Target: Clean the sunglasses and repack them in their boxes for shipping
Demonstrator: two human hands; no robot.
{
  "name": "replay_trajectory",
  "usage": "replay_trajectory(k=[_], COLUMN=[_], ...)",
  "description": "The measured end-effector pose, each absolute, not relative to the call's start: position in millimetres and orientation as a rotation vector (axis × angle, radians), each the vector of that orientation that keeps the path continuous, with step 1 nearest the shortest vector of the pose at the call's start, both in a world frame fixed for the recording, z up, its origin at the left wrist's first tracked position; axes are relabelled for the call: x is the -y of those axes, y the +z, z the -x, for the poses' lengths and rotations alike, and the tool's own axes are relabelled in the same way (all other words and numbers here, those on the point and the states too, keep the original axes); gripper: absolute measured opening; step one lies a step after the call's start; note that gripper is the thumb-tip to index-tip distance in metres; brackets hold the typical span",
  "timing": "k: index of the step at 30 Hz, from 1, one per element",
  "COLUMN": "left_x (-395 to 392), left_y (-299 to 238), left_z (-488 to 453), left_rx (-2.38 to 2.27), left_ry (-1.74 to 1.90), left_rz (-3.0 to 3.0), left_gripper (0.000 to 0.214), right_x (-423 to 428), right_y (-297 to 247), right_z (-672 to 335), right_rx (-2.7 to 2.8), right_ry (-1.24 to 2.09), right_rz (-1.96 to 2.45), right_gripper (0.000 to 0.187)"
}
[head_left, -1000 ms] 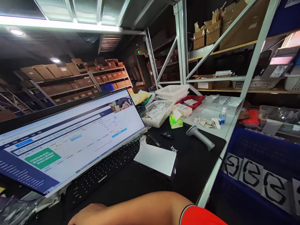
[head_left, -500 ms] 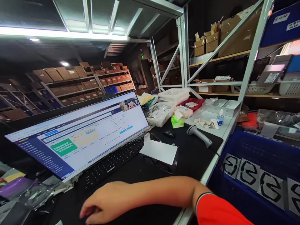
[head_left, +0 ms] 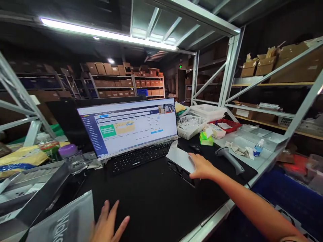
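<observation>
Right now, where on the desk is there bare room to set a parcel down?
The widest bare patch is the black mat between the keyboard, the left hand and the white sheet under the right hand. Crowded: grey bag at left, baskets and scanner at right.

Plain black desk mat (head_left: pixel 156 201). Black keyboard (head_left: pixel 141 157). The monitor (head_left: pixel 131 126) shows a white screen with a navy sidebar, one green block and one pale orange block. White sheet (head_left: pixel 180 158) on a black box (head_left: pixel 185 176). Bright green tissue pack (head_left: pixel 205 140). Red basket (head_left: pixel 230 126); white mesh basket (head_left: pixel 189 126). Purple jar lid (head_left: pixel 67 150). Grey bag (head_left: pixel 63 222), white lettering. Brown cartons (head_left: pixel 121 79).
</observation>
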State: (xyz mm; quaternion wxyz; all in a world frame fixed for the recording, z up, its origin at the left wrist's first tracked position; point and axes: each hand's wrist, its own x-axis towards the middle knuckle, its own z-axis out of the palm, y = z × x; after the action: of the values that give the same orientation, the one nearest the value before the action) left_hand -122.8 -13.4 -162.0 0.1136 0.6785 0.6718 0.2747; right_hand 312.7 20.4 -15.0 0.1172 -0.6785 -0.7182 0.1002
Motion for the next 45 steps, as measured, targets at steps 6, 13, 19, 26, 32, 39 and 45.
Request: replay_trajectory(k=[6,13,19,26,32,39,45], left_x=[-2,-10,2,8,19,26,22], left_y=[-119,-102,-107,-107,-95,-89,-92], left_z=[82,80,98,95,76,74,73], left_rx=[-1.357,-0.989,-1.281,-1.317,-1.291,-1.279,-1.374], left_ry=[1.078,1.107,1.272,1.432,1.346,1.282,1.241], left_rz=[-1.652,-1.559,-1.75,-1.74,-1.756,-1.781,-1.77], left_gripper=[0.097,0.135,0.111,0.1,0.092,0.093,0.091], right_x=[5,-2,-26,-64,-65,-64,-70], right_y=[-11,-42,-65,-82,-89,-97,-102], right_z=[-281,-237,-223,-239,-239,-236,-230], right_rx=[2.224,2.601,2.482,1.645,1.347,1.137,1.156], right_ry=[0.051,-0.377,-0.376,1.013,1.678,1.853,1.571], right_rz=[1.577,0.696,0.534,1.016,1.07,1.103,1.219], right_gripper=[0.103,0.09,0.074,0.079,0.048,0.048,0.036])
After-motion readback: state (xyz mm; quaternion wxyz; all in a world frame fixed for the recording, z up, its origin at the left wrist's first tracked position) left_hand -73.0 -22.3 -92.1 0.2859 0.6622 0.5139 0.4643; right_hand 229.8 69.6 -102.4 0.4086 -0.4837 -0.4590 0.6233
